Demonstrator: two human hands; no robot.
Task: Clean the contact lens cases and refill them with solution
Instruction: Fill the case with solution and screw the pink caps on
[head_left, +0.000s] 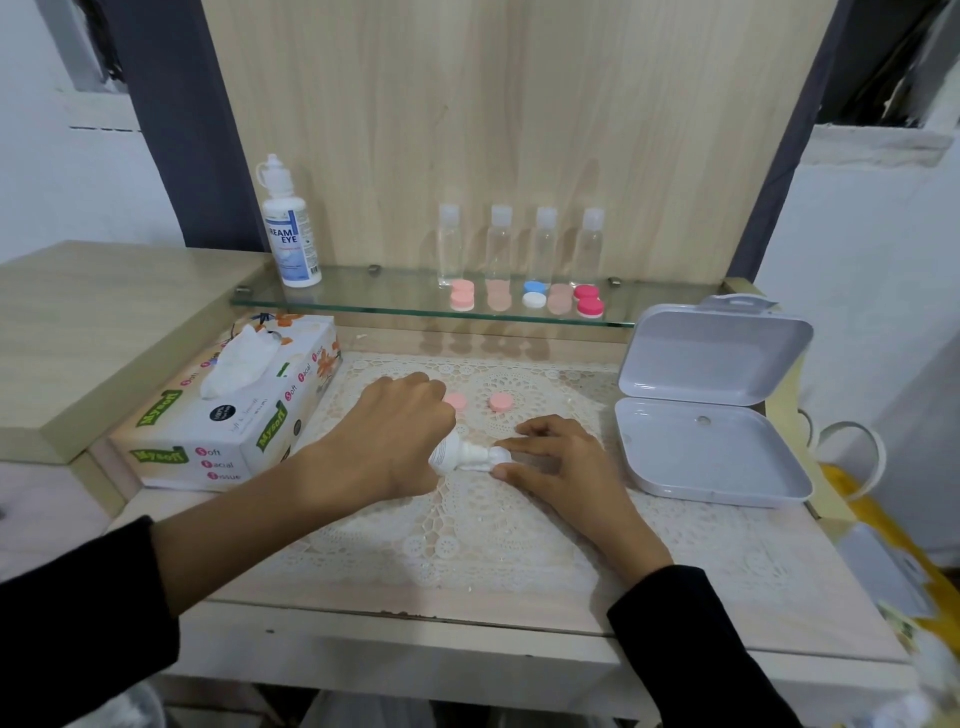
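Observation:
My left hand (400, 431) grips a small white solution bottle (451, 455), tipped on its side with the nozzle pointing right. The nozzle meets a white lens case (497, 457) lying on the lace mat (467, 525). My right hand (566, 467) pinches that case between thumb and forefinger. Two pink caps (500, 401) lie loose on the mat just behind the hands; the left cap (458, 400) is partly hidden by my left knuckles.
On the glass shelf (363, 304) stand a large solution bottle (289, 228), several clear bottles (500, 241) and several lens cases (535, 294). A tissue box (234, 410) lies to the left. An open grey plastic box (711, 415) sits to the right.

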